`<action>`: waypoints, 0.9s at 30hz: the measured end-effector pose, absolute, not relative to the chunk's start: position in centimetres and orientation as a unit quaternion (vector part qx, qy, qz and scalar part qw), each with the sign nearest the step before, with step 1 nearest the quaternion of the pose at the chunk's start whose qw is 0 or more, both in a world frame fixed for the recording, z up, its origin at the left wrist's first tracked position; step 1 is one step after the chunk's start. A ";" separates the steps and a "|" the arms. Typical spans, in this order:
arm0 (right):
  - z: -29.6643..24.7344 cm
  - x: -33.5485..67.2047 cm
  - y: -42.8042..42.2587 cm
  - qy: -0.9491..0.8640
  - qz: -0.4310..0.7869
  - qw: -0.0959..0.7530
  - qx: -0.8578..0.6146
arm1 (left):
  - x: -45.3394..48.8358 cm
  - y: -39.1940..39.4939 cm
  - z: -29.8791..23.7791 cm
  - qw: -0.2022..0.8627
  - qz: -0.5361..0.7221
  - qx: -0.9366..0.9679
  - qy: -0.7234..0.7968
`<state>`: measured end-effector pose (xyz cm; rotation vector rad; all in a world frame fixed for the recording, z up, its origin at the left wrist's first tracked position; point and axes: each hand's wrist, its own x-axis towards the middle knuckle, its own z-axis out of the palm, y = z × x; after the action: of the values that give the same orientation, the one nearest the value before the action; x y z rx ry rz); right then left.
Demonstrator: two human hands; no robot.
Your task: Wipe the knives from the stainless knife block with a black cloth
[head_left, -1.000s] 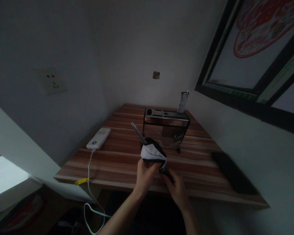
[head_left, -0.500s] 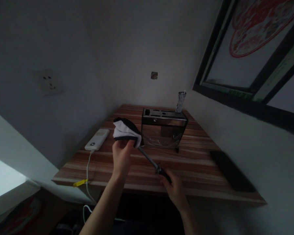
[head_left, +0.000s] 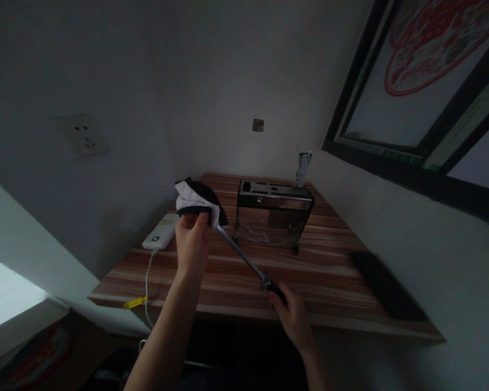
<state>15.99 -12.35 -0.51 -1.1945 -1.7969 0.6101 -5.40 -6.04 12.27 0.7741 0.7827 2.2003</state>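
Observation:
My right hand (head_left: pixel 294 317) is closed round the black handle of a sharpening steel (head_left: pixel 242 254), low over the table's front. From there the thin grey rod slants up and to the left. At its far end my left hand (head_left: pixel 192 244) pinches a black and white cloth (head_left: pixel 198 196). The cloth covers the tip of the rod, so that end is hidden. Just behind the rod stands a knife block (head_left: pixel 276 196) with a metal slotted top and a clear, film-like front.
Out of the knife block's right end sticks a plastic-wrapped handle (head_left: pixel 302 169). A white power bank (head_left: pixel 161 233) lies on the left, its white cable (head_left: pixel 148 277) with a yellow tag (head_left: pixel 134 303) hanging over the striped table's (head_left: pixel 321 293) edge. A flat black object (head_left: pixel 385 285) lies right.
My left hand and the cloth have moved left and slightly up, along the rod toward its far end. More of the rod shows now. My right hand has stayed nearly in place.

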 end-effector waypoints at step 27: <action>-0.7 15.9 -12.4 -0.694 0.233 0.457 -0.506 | -0.5 -9.0 6.4 0.435 0.695 0.406 0.403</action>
<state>15.93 -12.45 -0.69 -1.2468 -1.7104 0.5732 -0.46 -8.99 6.41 1.0097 1.0037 1.7299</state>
